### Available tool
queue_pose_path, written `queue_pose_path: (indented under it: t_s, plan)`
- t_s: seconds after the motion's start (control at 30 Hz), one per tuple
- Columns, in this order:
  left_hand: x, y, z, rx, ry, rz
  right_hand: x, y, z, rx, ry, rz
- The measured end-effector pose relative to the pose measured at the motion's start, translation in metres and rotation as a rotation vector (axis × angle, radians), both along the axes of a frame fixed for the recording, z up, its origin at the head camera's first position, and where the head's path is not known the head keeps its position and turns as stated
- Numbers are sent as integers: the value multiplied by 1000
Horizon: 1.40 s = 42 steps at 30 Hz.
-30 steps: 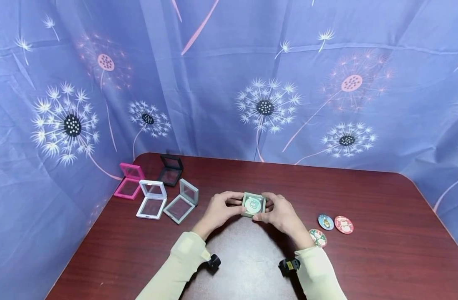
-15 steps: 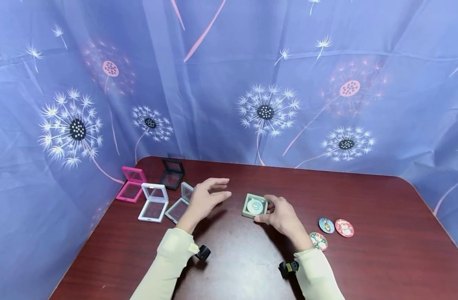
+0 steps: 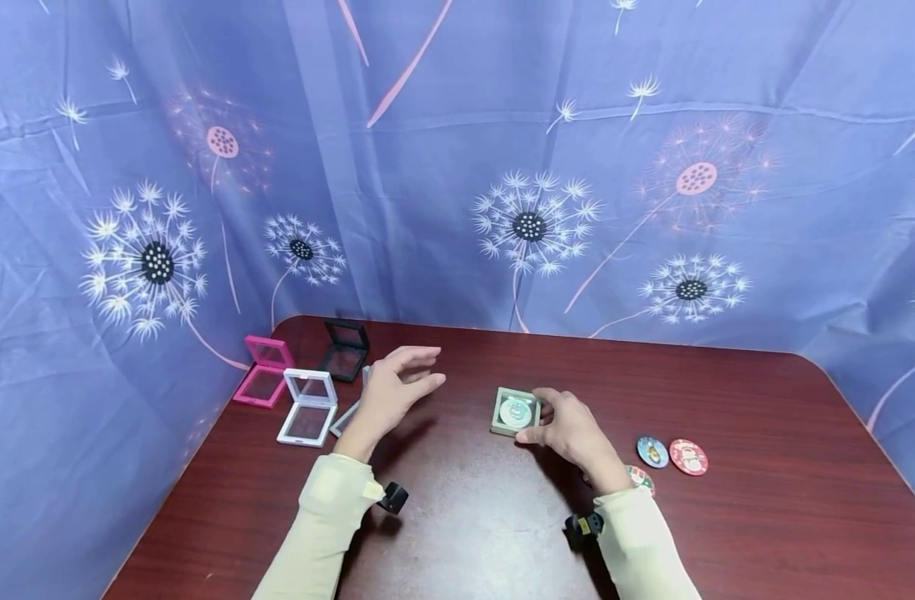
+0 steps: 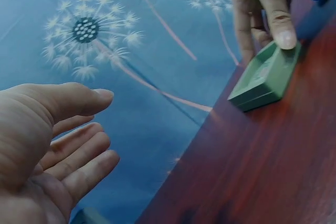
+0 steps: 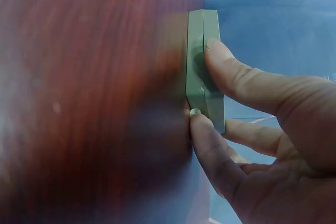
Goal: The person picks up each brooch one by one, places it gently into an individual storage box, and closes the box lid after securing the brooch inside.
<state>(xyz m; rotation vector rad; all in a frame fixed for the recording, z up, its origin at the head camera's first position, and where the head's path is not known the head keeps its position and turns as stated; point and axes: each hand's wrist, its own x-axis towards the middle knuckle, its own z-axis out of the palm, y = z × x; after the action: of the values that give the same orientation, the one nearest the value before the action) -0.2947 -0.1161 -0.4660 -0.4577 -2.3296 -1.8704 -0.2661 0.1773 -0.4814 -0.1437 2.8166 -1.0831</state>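
Observation:
My right hand pinches the right side of a small pale green display case, thumb on one edge and fingers on the other. The case is closed and stands on the table, with a round white and teal badge behind its clear window. To the left, my left hand is raised with loosely bent fingers and holds nothing; the left wrist view shows air between its thumb and fingers. Behind that hand, an opened grey-green case is mostly hidden.
Opened pink, white and black display cases stand at the back left. At the right lie a blue badge, a red badge and a green badge partly covered by the right forearm. A blue dandelion-print cloth hangs behind the table.
My left hand has let go of the green case and moved left toward the opened cases. My right hand keeps its hold, and the case has shifted slightly right.

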Motion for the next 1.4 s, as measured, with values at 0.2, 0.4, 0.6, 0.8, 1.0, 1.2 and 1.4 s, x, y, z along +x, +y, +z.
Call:
queue_pose_path:
  t_s: [0.2, 0.4, 0.6, 0.8, 1.0, 1.2, 1.4]
  plan:
    - [-2, -15, 7, -21, 38, 41, -3, 5, 4, 14, 6, 17]
    - [-7, -28, 7, -64, 139, 71, -5, 11, 8, 58, -5, 42]
    - [-9, -44, 9, -278, 233, 150, -5, 12, 10, 64, -20, 40]
    - [-8, -59, 10, -476, 255, 175, -8, 17, 9, 79, -31, 42]
    - [-5, -65, 12, -553, 203, 149, -11, 28, 8, 85, -52, 51]
    - [-1, -70, 16, -596, 154, 134, -12, 39, 11, 107, -48, 42]
    - [0, -76, 20, -664, 61, 111, -14, 51, 11, 110, -53, 32]
